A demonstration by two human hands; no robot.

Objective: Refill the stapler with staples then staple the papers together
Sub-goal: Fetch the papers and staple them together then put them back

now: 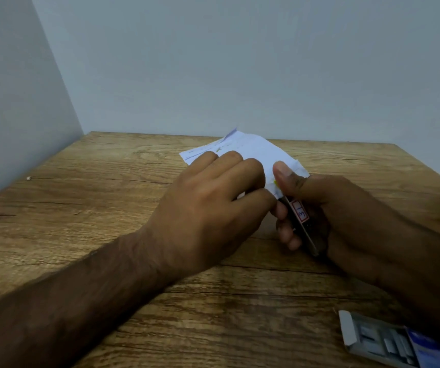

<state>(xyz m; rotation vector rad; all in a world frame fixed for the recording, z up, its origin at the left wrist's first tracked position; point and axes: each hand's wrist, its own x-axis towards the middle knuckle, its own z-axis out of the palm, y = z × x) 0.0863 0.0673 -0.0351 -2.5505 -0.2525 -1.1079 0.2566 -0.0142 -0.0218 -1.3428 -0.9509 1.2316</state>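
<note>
White papers (256,150) are held just above the wooden table (107,208), near its middle. My left hand (208,205) grips their near edge, fingers curled over the sheets. A small dark stapler (302,221) with a red-bordered white label sits in my right hand (328,211). My right thumb presses on the stapler's top, and its nose meets the papers' near right corner. Most of the stapler's body is hidden by my fingers.
An open grey box of staples (389,341) with a blue lid lies at the table's near right corner. Grey walls close off the table at the back and left. A tiny pale speck (29,178) lies near the left edge.
</note>
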